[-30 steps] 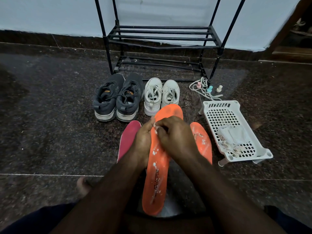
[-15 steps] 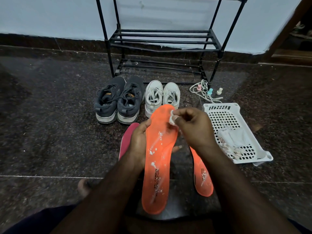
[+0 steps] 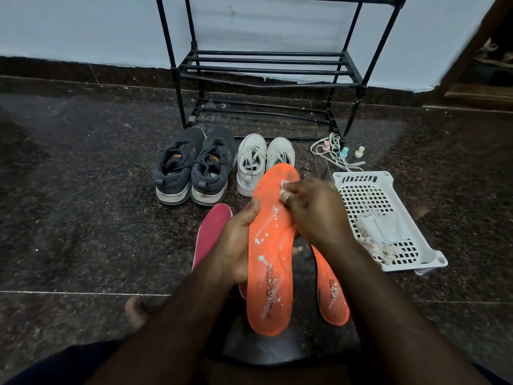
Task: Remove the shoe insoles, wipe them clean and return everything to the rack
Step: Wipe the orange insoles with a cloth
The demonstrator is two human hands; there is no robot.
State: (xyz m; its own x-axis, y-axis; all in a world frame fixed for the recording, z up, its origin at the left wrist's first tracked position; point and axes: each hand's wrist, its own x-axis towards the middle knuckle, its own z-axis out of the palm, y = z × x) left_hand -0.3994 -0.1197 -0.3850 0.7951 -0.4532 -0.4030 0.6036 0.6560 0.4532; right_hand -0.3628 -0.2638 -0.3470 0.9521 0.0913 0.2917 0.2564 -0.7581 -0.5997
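Held insole (image 3: 273,262): orange, long axis near upright, toe toward the rack (image 3: 266,68), heel toward the person
Left hand (image 3: 236,243): grips its left edge
Right hand (image 3: 313,209): pinches a white wipe (image 3: 286,186) on the toe
Edges: second orange insole (image 3: 331,290) just right, pink insole (image 3: 211,232) left, white basket (image 3: 388,223) further right
Open room: bare floor (image 3: 83,218) left

Dim speckled dark stone floor (image 3: 83,190) meets a pale wall (image 3: 83,23).

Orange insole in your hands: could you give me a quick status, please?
Left hand grips orange insole. Right hand pinches white wipe on its toe end. White specks remain; nothing in the way.
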